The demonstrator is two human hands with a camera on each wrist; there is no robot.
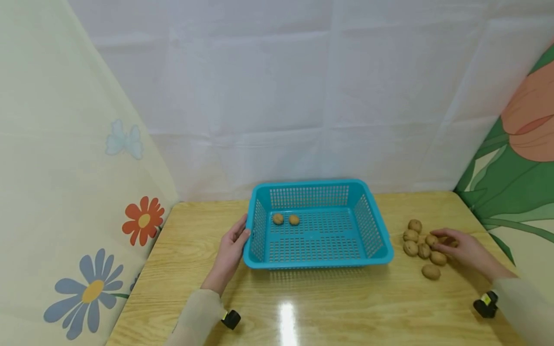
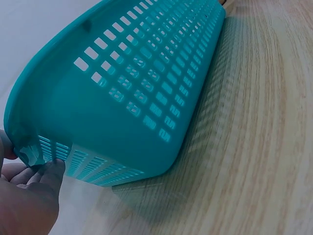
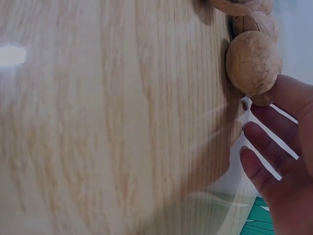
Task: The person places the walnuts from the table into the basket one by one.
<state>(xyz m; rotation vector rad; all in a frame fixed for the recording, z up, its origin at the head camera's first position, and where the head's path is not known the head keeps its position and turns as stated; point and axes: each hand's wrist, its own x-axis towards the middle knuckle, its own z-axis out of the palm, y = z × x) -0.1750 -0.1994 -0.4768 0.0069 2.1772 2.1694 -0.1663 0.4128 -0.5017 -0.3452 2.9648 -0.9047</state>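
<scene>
A blue plastic basket (image 1: 318,264) with perforated sides sits on the wooden table, two walnuts (image 1: 278,219) lying inside near its left end. My left hand (image 1: 231,247) grips the basket's left rim; in the left wrist view, fingers (image 2: 51,174) press against the outer wall. To the right of the basket lies a loose cluster of several walnuts (image 1: 410,248). There my right hand (image 1: 465,252) pinches one walnut (image 1: 431,240) between thumb and forefinger. Seen from the right wrist, a nearer walnut (image 3: 253,63) partly hides those fingertips.
The wooden table (image 1: 346,307) ends at a white cloth backdrop (image 1: 268,96) behind the basket. Flower-printed panels (image 1: 56,192) stand at the left and right. One walnut (image 1: 431,272) lies slightly apart at the near side of the cluster.
</scene>
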